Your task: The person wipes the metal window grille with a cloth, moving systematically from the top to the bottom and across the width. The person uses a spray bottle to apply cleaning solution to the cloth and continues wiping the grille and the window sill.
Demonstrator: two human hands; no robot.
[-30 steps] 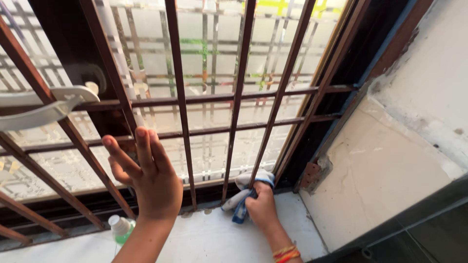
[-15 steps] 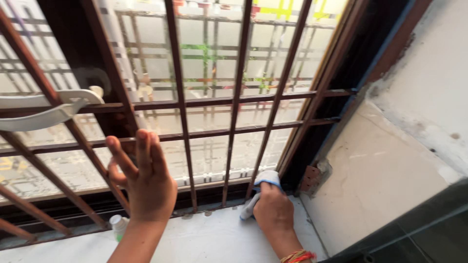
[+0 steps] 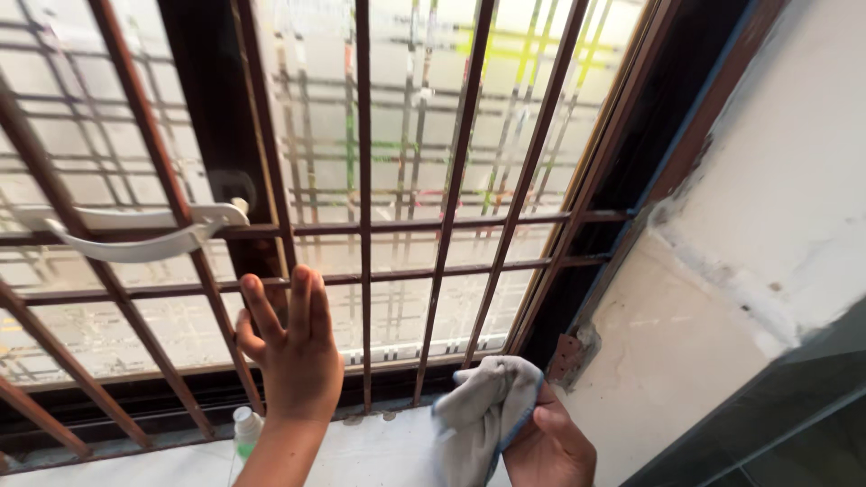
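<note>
My left hand (image 3: 293, 347) is raised with fingers spread, palm toward the brown metal window grille (image 3: 363, 225), close to a bar but holding nothing. My right hand (image 3: 550, 446) grips a grey cloth with a blue edge (image 3: 483, 410), lifted off the white sill (image 3: 379, 451) near the grille's lower right corner. The cloth hangs down over the sill in front of the hand.
A small bottle with a white cap and green body (image 3: 245, 431) stands on the sill behind my left wrist. A white window handle (image 3: 144, 230) sticks out at the left. Frosted patterned glass sits behind the bars. A chipped white wall (image 3: 722, 298) is at the right.
My right hand has lifted the cloth from the base of the bars and pulled it back toward me. The view has shifted left. My left hand stays raised and spread.
</note>
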